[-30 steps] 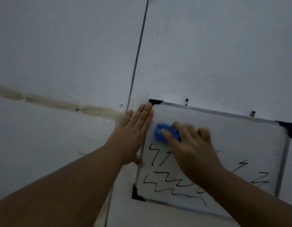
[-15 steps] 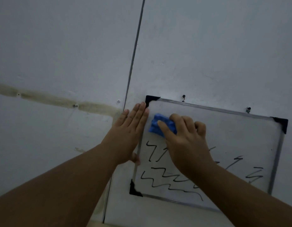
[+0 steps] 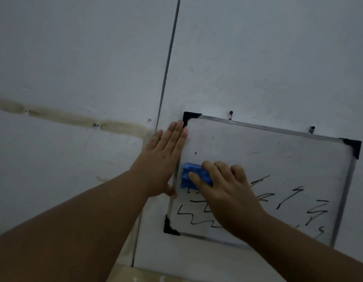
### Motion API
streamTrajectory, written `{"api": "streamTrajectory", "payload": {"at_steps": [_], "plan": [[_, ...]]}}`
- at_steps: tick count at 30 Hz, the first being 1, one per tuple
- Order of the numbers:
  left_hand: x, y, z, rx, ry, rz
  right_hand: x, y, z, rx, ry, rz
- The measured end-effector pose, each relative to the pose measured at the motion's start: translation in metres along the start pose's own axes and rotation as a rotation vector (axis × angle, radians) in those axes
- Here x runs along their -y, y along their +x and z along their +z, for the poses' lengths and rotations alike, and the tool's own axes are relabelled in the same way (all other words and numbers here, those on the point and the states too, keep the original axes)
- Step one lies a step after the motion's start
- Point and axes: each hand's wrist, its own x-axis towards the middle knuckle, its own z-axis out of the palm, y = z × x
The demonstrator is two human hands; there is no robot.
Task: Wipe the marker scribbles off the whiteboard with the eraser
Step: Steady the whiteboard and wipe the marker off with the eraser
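Pinning the whiteboard point(image 3: 268, 151) at its 9 o'clock edge with the left hand point(image 3: 166, 157), laid flat with straight fingers. Gripping the blue eraser point(image 3: 191, 176) in the curled right hand point(image 3: 227, 192), pressed to the board near 9 o'clock, just above the scribbles point(image 3: 197, 220) running from 3 round to 8 o'clock. Might tilt on the top fixings point(image 3: 231, 113) under hard sideways strokes; might smear ink under light pressure. Cannot see the strokes beneath the right forearm, nor the eraser's wiping face; cannot read the blurred marks at 4 o'clock.

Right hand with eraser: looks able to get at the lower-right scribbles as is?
Probably yes. The right hand grips the blue eraser on the whiteboard, and nothing lies between it and the lower-right scribbles; the left hand rests at the left frame edge.
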Motion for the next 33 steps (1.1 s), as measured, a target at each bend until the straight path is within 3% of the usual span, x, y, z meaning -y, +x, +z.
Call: {"api": "streamTrajectory", "payload": {"at_steps": [5,11,17,22,27,33], "plan": [[0.000,0.001,0.002,-0.006,0.008,-0.002,-0.008,0.012,-0.002,-0.098,0.009,0.219],[-0.002,0.000,0.002,-0.007,-0.003,-0.008,-0.001,-0.009,0.006,-0.005,-0.012,-0.004],[-0.003,-0.001,0.003,-0.014,-0.008,-0.014,0.001,0.004,0.000,-0.096,0.027,0.225],[-0.005,0.000,0.002,-0.013,-0.014,-0.019,-0.001,-0.005,0.002,-0.010,-0.014,0.002],[-0.006,-0.001,0.002,-0.018,-0.009,-0.029,-0.007,0.000,-0.002,-0.105,0.026,0.229],[-0.009,-0.003,0.001,-0.007,-0.001,-0.040,0.011,-0.027,0.009,0.021,0.031,0.039]]}}
